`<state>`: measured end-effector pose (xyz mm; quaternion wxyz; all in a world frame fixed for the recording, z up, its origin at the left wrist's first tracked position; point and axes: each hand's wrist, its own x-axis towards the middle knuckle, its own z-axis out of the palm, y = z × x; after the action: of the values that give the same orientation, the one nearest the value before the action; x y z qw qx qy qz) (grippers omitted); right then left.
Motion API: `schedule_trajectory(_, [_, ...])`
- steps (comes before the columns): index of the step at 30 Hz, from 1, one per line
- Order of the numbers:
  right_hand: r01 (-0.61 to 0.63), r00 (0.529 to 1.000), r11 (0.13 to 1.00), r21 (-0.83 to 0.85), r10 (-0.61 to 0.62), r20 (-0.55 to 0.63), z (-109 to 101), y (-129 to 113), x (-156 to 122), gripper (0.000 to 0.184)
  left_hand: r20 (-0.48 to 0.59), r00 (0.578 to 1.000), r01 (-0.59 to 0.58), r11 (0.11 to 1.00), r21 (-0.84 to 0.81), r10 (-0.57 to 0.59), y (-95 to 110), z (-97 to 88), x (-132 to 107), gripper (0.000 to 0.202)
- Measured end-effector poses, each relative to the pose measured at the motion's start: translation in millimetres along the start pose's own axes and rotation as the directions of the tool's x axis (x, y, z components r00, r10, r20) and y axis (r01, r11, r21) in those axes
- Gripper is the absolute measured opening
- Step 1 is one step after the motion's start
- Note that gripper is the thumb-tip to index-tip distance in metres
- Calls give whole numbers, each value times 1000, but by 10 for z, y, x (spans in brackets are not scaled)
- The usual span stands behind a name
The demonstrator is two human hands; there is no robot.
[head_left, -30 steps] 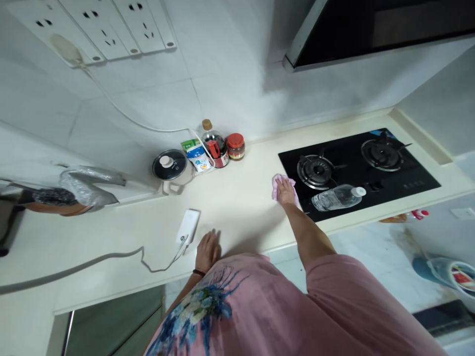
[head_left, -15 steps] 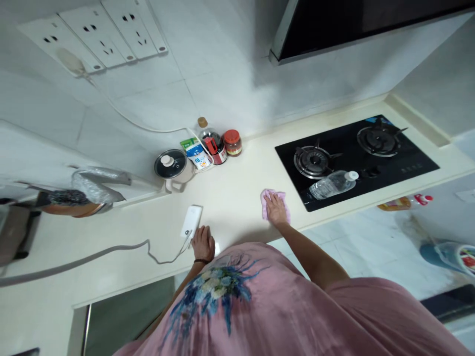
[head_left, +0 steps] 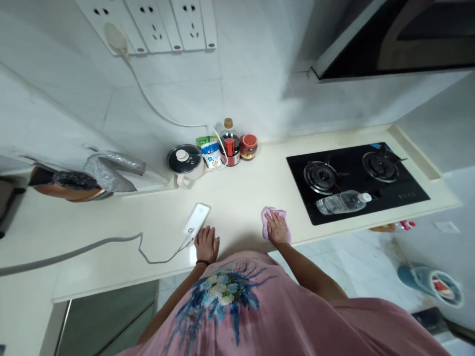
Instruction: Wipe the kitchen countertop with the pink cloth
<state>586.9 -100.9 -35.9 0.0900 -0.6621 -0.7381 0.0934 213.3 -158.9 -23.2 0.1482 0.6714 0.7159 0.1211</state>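
My right hand lies over a crumpled pink cloth and presses it against the cream countertop. The cloth is close to the counter's front edge, left of the black gas hob. Near the same edge, my left hand rests on the counter with its fingers apart and nothing in them. Just beyond its fingertips is a white power bank-like device with a cable running from it to the left.
A clear plastic bottle lies across the hob. Against the wall stand a lidded pot, seasoning packets, a dark sauce bottle and a red-lidded jar. The range hood overhangs at upper right; a bucket sits on the floor.
The camera view has shifted and tilted. My right hand and the cloth have slid a little toward the counter's front edge, away from the hob. My left hand stays beside the white device.
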Motion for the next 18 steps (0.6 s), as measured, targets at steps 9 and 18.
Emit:
schedule_trajectory(9, [188,982,982,9,-188,11,-28,302,942,57,-37,999,15,1000,17,-15,18,6,-12,49])
schedule_trajectory(18, [262,965,965,18,-262,-15,-24,597,1919,58,-11,997,83,996,27,-82,77,-24,18,49])
